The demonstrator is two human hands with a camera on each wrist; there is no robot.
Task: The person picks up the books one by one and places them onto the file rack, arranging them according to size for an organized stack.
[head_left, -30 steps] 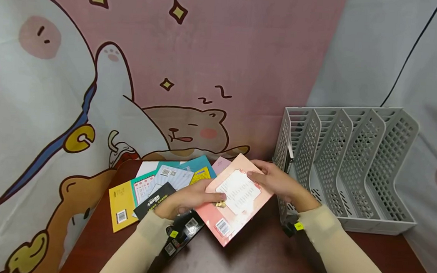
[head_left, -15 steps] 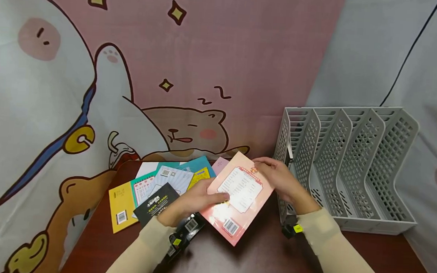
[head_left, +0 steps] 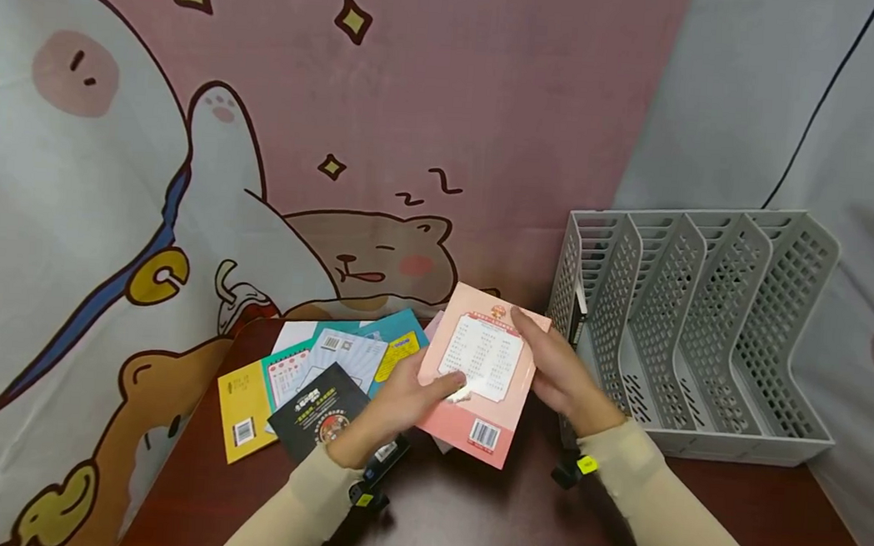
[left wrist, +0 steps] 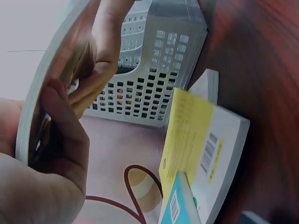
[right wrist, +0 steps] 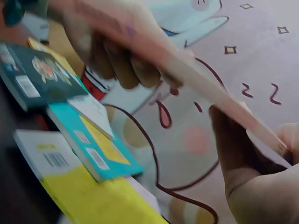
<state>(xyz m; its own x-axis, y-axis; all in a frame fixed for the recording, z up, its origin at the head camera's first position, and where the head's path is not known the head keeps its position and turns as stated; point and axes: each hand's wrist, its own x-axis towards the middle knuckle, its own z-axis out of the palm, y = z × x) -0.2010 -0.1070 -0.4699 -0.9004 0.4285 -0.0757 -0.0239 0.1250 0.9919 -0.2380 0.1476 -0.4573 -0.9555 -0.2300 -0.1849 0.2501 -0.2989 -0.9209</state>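
A pink book [head_left: 487, 364] is held above the table, its back cover with a white text panel and a barcode facing up. My left hand [head_left: 402, 400] grips its left edge, thumb over the cover. The right hand [head_left: 562, 372] grips the upper right edge, thumb on top near the corner. In the left wrist view the left fingers [left wrist: 67, 123] curl under the book. Seen edge-on in the right wrist view, the book [right wrist: 201, 84] runs between the left hand [right wrist: 117, 44] and the right hand [right wrist: 261, 191].
Left of the hands lie several overlapping books, among them a yellow one [head_left: 241, 403], a black one [head_left: 316, 403] and a teal one [head_left: 403, 329]. A grey file rack [head_left: 704, 444] with upright dividers stands on the right. Its leftmost slot holds a thin item [head_left: 579, 311]. Behind hangs a cartoon-printed cloth [head_left: 491, 126].
The pink book has turned more upright and shifted slightly up and right. My left hand has moved right with it, uncovering more of the black book. Both hands keep their grip.
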